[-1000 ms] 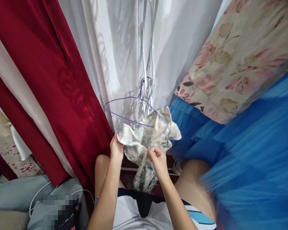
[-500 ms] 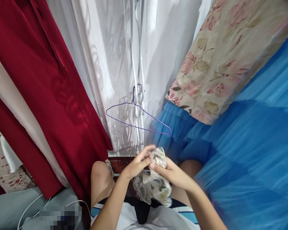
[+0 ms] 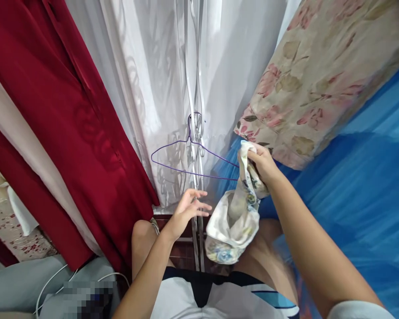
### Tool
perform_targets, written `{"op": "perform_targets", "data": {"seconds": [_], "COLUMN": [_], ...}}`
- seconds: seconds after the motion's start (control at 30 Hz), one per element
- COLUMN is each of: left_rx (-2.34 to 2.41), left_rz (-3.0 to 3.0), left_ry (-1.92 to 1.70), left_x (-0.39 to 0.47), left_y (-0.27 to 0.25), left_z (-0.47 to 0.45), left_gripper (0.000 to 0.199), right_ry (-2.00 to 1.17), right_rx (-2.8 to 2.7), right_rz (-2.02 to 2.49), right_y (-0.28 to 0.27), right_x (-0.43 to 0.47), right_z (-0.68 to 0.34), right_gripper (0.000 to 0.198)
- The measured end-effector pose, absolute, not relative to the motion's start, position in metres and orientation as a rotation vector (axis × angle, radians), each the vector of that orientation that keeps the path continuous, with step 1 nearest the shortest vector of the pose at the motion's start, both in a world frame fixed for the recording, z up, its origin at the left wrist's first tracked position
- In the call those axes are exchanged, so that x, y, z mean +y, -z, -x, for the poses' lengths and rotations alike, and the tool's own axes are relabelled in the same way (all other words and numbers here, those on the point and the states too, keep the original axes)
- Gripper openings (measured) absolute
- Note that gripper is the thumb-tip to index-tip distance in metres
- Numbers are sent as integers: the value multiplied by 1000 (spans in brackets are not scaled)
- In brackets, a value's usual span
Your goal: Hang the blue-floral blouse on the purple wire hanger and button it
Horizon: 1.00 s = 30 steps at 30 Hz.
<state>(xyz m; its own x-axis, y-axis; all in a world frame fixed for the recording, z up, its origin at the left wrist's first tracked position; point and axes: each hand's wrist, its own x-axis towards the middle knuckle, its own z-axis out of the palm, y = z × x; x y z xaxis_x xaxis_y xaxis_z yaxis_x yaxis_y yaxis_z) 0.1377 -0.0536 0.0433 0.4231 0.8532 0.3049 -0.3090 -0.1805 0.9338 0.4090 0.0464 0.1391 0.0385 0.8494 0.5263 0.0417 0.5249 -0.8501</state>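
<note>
A purple wire hanger [image 3: 173,169] hangs by its hook from the white straps [image 3: 200,88] in the middle. My right hand [image 3: 263,163] is closed on the gathered upper part of a white floral-print garment [image 3: 224,250], close to the hanger's right end. The garment droops below that hand, one wide opening facing me; its exact kind is unclear. Cloth and hand cover the hanger's right corner. My left hand [image 3: 188,212] is beneath the hanger, left of the garment, fingers spread and holding nothing.
Red fabric [image 3: 76,124] hangs on the left and white fabric [image 3: 153,79] behind the hanger. A floral cloth [image 3: 306,88] and blue tulle [image 3: 359,195] hang at right. A white cable [image 3: 49,283] crosses grey material at lower left.
My right hand has lifted the garment up and to the right, to the hanger's right end. The left hand has let go and opened, and the bunched cloth now hangs loose.
</note>
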Motion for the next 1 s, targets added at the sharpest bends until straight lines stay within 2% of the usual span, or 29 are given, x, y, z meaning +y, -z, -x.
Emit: {"op": "perform_targets", "data": {"seconds": [0.17, 0.27, 0.3, 0.33, 0.43, 0.47, 0.6, 0.8, 0.9, 1.0], "left_rx": [684, 752, 807, 868, 961, 947, 871, 1115, 1230, 1306], "left_rz": [-1708, -1813, -1835, -1859, -1916, -1889, -1507, -1114, -1377, -1897], "left_ry": [-877, -882, -917, -956, -1039, -1046, -1135, -1486, -1456, -1175], "left_x": [-49, -56, -57, -57, -54, -53, -57, -58, -51, -36], "left_y": [-12, 19, 28, 35, 48, 50, 52, 37, 5, -34], "left_z": [-173, -196, -202, -206, -207, -203, -164, -73, -41, -12], "left_gripper": [77, 100, 99, 88, 29, 23, 33, 43, 36, 27], "right_ry": [-632, -565, -551, -542, -568, -612, -948, -1275, -1310, -1373], "right_rx": [-1715, -1838, -1863, -1880, -1890, -1885, -1834, -1751, -1632, -1494], "right_rz": [901, 955, 974, 991, 1011, 1013, 1019, 1009, 1045, 1038], "right_y": [-152, -154, -154, -154, -152, -152, -149, -142, -139, -139], "right_x": [50, 42, 40, 39, 41, 43, 51, 57, 62, 64], "right_z": [-381, -379, -379, -380, -379, -379, -387, -387, -370, -358], "right_gripper": [18, 20, 21, 22, 24, 25, 31, 39, 39, 37]}}
